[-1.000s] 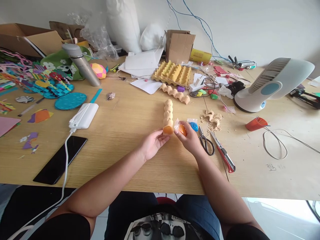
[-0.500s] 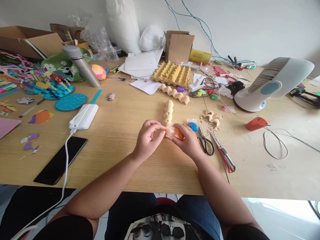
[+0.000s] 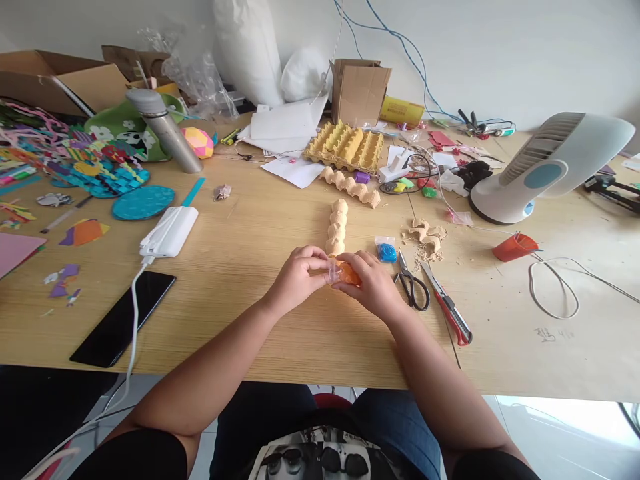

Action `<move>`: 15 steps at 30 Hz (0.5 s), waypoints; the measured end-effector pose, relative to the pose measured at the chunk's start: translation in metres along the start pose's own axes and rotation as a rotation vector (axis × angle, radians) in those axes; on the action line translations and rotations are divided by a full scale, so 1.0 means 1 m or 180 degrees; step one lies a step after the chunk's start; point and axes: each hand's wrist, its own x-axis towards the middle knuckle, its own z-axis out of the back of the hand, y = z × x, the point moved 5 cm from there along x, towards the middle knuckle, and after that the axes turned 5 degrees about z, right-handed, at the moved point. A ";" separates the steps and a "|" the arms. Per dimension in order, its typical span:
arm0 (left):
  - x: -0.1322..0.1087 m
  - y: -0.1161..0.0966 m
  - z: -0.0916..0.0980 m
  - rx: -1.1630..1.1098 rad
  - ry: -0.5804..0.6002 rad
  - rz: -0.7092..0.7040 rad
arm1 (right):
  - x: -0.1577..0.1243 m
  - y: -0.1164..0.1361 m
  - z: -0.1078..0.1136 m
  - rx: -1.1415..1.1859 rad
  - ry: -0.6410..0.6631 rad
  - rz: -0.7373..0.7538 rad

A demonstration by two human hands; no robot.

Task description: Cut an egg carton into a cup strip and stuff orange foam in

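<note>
My left hand [image 3: 296,279] and my right hand [image 3: 371,288] meet at the middle of the wooden table [image 3: 260,320]. Both pinch a small clear plastic bag with orange clay [image 3: 342,272] inside it. Just beyond my fingers lies a strip of cut egg-carton cups [image 3: 337,227], its near end hidden behind my hands. To the right, close to my right hand, lies a small bag of blue clay [image 3: 386,251].
Black scissors [image 3: 413,285] and a red utility knife [image 3: 449,311] lie right of my right hand. Carton scraps [image 3: 426,237], an orange cup [image 3: 514,247], a white fan [image 3: 548,165], a yellow egg tray [image 3: 346,145]. A phone [image 3: 123,319] and power bank [image 3: 170,231] lie at the left.
My left hand let go of the carton strip's end and came over to the orange clay bag. Both hands drew together and slightly nearer to me.
</note>
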 end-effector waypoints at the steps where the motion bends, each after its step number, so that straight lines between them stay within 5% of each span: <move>1: 0.000 0.001 -0.001 -0.0058 0.0040 0.0073 | 0.000 0.001 0.000 -0.0005 -0.0007 0.0030; 15: -0.005 -0.016 0.000 0.0162 -0.0479 -0.0612 | 0.000 0.001 0.000 -0.0007 -0.0190 -0.0047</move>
